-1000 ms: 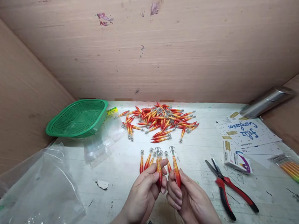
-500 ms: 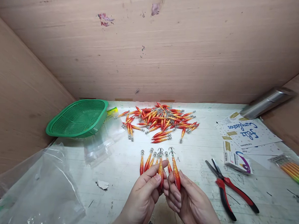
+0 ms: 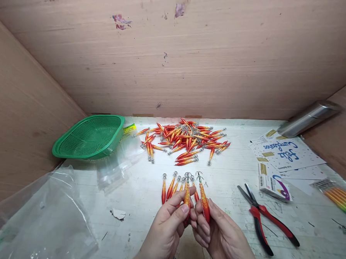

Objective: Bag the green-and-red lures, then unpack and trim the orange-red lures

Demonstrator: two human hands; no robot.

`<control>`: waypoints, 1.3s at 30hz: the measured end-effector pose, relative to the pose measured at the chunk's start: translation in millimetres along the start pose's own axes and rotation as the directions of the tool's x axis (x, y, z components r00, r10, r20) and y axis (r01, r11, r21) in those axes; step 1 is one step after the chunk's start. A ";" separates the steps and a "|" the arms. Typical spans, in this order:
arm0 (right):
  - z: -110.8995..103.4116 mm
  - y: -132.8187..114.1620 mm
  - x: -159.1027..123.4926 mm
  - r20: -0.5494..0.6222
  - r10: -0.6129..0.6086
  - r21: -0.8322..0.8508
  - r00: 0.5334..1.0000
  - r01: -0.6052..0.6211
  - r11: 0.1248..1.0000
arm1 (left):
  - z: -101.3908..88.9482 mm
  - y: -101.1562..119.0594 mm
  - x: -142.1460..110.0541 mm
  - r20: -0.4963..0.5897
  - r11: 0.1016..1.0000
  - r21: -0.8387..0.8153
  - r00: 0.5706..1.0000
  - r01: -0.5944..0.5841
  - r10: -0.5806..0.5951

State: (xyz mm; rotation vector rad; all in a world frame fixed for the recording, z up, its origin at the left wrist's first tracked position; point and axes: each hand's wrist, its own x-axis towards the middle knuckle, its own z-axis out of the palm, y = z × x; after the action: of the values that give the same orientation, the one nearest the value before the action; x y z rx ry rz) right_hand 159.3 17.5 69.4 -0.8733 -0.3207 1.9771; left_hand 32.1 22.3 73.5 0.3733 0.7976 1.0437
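Between the thumb and fingers of my left hand (image 3: 168, 226) is a red and orange squid jig (image 3: 187, 200), its hook crown pointing up and away. My right hand (image 3: 221, 230) pinches a second squid jig (image 3: 204, 202) of the same colours, also hooks up. The two jigs are side by side with a small gap, and my fingertips nearly meet below them. Just beyond my hands, a row of several squid jigs (image 3: 164, 189) lies on the table, partly hidden by my fingers. Farther back is a large heap of the same jigs (image 3: 187, 138).
On the left are a green plastic basket (image 3: 58, 150), small clear bags (image 3: 112, 172) and a large clear bag (image 3: 49, 219). Red-handled pliers (image 3: 256, 207), a small box (image 3: 274, 185), printed cards (image 3: 293, 155), a metal flask (image 3: 309, 119) and a packet of coloured jigs (image 3: 339, 196) lie right. Wooden panels surround the table.
My left hand and its jig have shifted slightly right, closer to the other jig. The right hand is almost still, and both jigs stay held.
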 end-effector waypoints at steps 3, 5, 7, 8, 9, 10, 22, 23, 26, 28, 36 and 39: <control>-4.0 1.4 2.8 -0.032 -0.046 -0.052 0.998 0.045 0.998 | -9.2 4.6 2.5 -0.034 0.986 0.156 0.997 -0.063 0.069; -14.5 1.0 9.5 -0.117 -0.200 -0.236 0.973 0.168 0.957 | -26.5 13.2 8.7 -0.130 0.902 0.404 0.966 -0.155 0.224; -30.9 -0.7 19.7 -0.180 -0.442 -0.551 0.879 0.282 0.785 | -50.8 22.9 17.5 -0.251 0.717 0.678 0.867 -0.160 0.431; -40.0 -1.5 25.5 -0.170 -0.555 -0.699 0.814 0.297 0.650 | -63.7 26.7 22.1 -0.304 0.625 0.774 0.805 -0.103 0.509; -49.0 -1.6 31.5 -0.137 -0.639 -0.812 0.757 0.283 0.510 | -75.7 28.9 26.2 -0.340 0.550 0.835 0.762 -0.026 0.551; -57.1 -0.9 37.3 -0.093 -0.693 -0.887 0.715 0.257 0.384 | -86.2 29.4 29.7 -0.355 0.487 0.872 0.740 0.043 0.571; -86.7 -54.7 88.2 0.387 -0.587 -0.822 0.711 -0.022 -0.569 | -82.6 33.9 65.4 0.163 -0.213 0.977 0.719 -0.022 0.676; -87.9 -73.1 98.0 0.410 -0.562 -0.801 0.718 -0.011 -0.599 | -73.2 39.7 77.0 0.235 -0.284 0.956 0.761 -0.069 0.604; -88.1 -118.2 130.2 0.500 -0.430 -0.718 0.752 0.082 -0.691 | -43.3 48.9 117.1 0.327 -0.334 0.924 0.837 -0.186 0.439; -86.5 -134.4 146.8 0.565 -0.312 -0.656 0.764 0.186 -0.731 | -26.8 48.2 140.1 0.339 -0.333 0.918 0.861 -0.215 0.380; -94.5 -142.5 157.9 0.704 -0.205 -0.636 0.680 0.474 -0.608 | -14.9 48.0 161.4 0.203 -0.091 0.979 0.898 -0.182 0.391; -90.8 -138.3 148.9 0.677 -0.351 -0.727 0.646 0.515 -0.454 | -20.6 54.7 152.6 0.123 0.136 0.973 0.923 -0.184 0.365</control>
State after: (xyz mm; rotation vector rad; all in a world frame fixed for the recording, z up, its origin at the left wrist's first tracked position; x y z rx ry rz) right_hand 263.1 205.7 11.6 -1.1349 -2.2225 0.3927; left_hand 23.1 180.1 31.8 1.6819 1.5606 0.7319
